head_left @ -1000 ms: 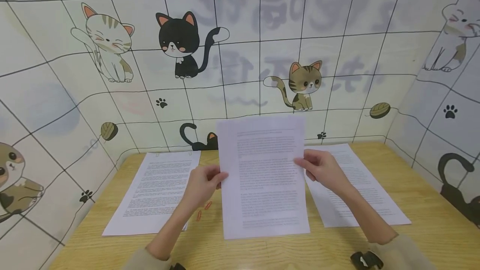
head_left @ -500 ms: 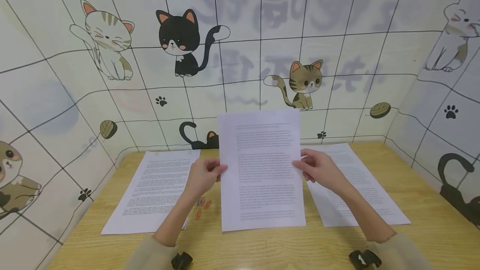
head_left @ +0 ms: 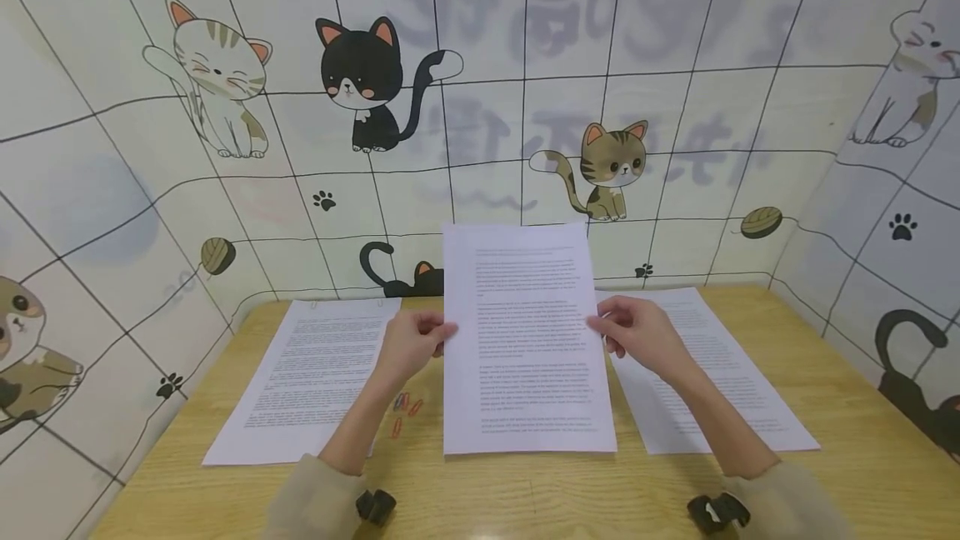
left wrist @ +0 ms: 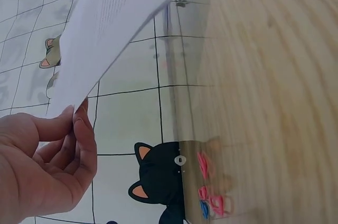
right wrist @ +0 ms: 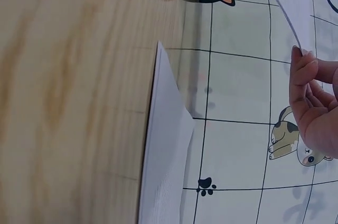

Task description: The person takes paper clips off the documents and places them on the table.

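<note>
Printed paper, covered in lines of text, is held up above the middle of the table. My left hand pinches its left edge between thumb and fingers. On the opposite edge, my right hand does the same. In the left wrist view the thumb and fingertips of the left hand meet at the paper's edge; whether it is one sheet or a thin stack is hard to tell. The right wrist view shows the right hand gripping the paper near its edge.
Left on the wooden table lies a printed stack with paper clips at its top edge. Another printed stack lies at right, partly behind the right forearm. Several loose red and blue paper clips lie by the left forearm. A cat-patterned wall covering stands behind.
Both hands have lifted the paper slightly, and its top edge now leans farther back. The left forearm has shifted a little, uncovering more loose paper clips. Both hands keep their grip.
</note>
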`<state>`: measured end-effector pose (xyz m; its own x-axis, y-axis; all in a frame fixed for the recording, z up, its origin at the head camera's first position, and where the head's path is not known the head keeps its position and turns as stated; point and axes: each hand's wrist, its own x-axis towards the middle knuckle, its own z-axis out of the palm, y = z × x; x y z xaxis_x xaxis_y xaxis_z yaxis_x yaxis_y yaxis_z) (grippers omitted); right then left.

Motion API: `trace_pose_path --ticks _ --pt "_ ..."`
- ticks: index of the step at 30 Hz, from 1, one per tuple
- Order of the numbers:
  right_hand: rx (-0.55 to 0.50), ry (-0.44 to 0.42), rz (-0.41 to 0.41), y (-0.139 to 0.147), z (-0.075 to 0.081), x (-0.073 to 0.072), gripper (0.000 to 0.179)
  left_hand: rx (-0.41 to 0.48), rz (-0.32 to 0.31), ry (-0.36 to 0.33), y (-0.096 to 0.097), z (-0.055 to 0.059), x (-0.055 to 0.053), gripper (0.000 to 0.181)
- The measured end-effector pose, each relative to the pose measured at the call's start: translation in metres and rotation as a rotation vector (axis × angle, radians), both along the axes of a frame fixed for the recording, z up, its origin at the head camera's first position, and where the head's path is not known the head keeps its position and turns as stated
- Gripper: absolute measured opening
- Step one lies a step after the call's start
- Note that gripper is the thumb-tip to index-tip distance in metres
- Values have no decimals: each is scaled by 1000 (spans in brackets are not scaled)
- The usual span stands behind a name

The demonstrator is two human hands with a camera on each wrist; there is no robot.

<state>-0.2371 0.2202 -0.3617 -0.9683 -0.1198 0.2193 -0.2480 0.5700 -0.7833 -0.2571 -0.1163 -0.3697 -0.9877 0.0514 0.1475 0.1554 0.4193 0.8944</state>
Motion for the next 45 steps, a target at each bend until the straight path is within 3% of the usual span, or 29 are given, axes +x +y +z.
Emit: trace_pose_path --ticks 13,22,30,36,45 --pt "69 -103 -50 -6 -11 -20 20 -9 -21 -30 2 -11 -12 10" --pt "52 -158 2 -12 -19 -28 14 -134 -51 -74 3 -20 -21 11" --pt "24 -259 37 -16 -25 -30 12 -286 -71 -103 4 -19 -26 9" --pt "28 -311 55 -16 -26 -31 10 -319 -135 -181 6 -19 -29 9" --pt "52 -366 33 -14 -30 -36 6 -355 -151 -243 6 -21 -33 7"
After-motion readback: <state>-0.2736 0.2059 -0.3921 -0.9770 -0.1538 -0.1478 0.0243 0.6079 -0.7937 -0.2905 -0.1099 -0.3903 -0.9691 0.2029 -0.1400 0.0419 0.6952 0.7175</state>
